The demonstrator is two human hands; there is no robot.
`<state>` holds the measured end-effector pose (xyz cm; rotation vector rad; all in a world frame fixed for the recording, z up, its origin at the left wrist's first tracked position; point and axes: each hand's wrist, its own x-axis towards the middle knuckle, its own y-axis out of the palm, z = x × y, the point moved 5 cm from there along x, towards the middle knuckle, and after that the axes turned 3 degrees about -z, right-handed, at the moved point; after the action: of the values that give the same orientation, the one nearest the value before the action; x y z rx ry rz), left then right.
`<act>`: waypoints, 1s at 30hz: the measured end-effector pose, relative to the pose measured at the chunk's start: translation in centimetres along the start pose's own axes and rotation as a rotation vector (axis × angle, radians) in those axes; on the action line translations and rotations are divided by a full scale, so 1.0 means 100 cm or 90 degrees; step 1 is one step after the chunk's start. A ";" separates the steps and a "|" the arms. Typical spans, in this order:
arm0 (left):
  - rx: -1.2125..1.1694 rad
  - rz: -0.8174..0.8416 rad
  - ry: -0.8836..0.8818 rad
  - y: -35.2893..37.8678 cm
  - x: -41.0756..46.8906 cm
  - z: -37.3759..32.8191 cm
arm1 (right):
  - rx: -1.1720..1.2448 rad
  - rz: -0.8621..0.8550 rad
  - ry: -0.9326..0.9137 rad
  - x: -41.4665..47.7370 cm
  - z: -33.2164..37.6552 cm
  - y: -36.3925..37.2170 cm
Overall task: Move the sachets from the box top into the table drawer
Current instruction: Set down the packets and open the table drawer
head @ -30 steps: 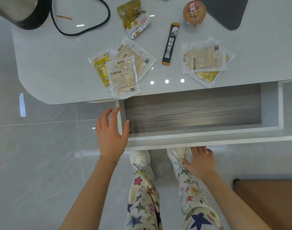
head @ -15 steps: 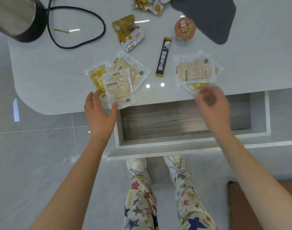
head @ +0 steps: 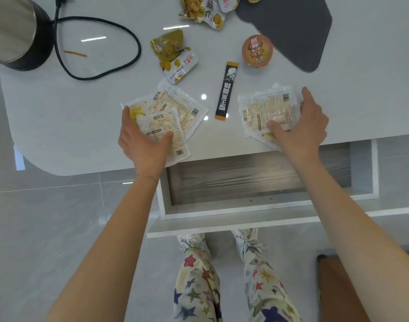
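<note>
White tabletop [head: 82,117] over grey floor tiles [head: 47,217]: left hand [head: 143,145] and right hand [head: 303,124] each grip sachets [head: 268,108].

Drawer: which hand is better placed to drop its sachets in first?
Probably the right hand: its fingers and thumb span the right pile, which lies at the table edge above the open drawer's middle. The left hand holds the left pile by the drawer's left corner.

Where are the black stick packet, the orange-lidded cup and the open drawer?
black stick packet [head: 226,91]: head view, middle of its printed face.
orange-lidded cup [head: 257,50]: head view, centre of the lid.
open drawer [head: 233,180]: head view, bare wood-grain floor.
</note>
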<state>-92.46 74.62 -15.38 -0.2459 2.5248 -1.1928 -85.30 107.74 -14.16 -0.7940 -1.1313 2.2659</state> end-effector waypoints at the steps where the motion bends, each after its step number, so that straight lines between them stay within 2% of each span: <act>1: -0.034 0.014 -0.009 0.002 0.002 0.000 | 0.014 0.006 0.015 -0.002 0.002 0.000; 4: -0.167 0.078 -0.091 0.007 -0.001 -0.004 | 0.074 0.039 0.057 -0.008 0.001 0.005; 6: -0.201 0.113 -0.134 0.007 -0.009 -0.008 | 0.103 0.050 0.070 -0.012 -0.002 0.007; 10: -0.252 0.103 -0.142 -0.003 -0.026 -0.015 | 0.229 0.070 0.090 -0.029 -0.007 0.001; 13: -0.350 0.101 -0.147 -0.014 -0.046 -0.015 | 0.333 0.119 0.158 -0.055 -0.019 0.000; 15: -0.378 0.141 -0.161 -0.019 -0.065 -0.008 | 0.361 0.165 0.213 -0.077 -0.034 0.004; 19: -0.336 0.282 -0.224 -0.011 -0.102 0.029 | 0.408 0.295 0.307 -0.117 -0.064 0.026; 22: -0.241 0.367 -0.261 0.015 -0.111 0.059 | 0.387 0.317 0.335 -0.122 -0.082 0.052; 25: -0.174 0.378 -0.286 0.052 -0.097 0.082 | 0.368 0.301 0.357 -0.106 -0.095 0.089; 30: -0.108 0.358 -0.265 0.108 -0.072 0.112 | 0.383 0.292 0.344 -0.080 -0.103 0.145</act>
<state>-81.71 75.56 -28.68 0.1578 2.1178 -0.6321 -74.93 100.37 -28.93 -1.3701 -0.0063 2.3129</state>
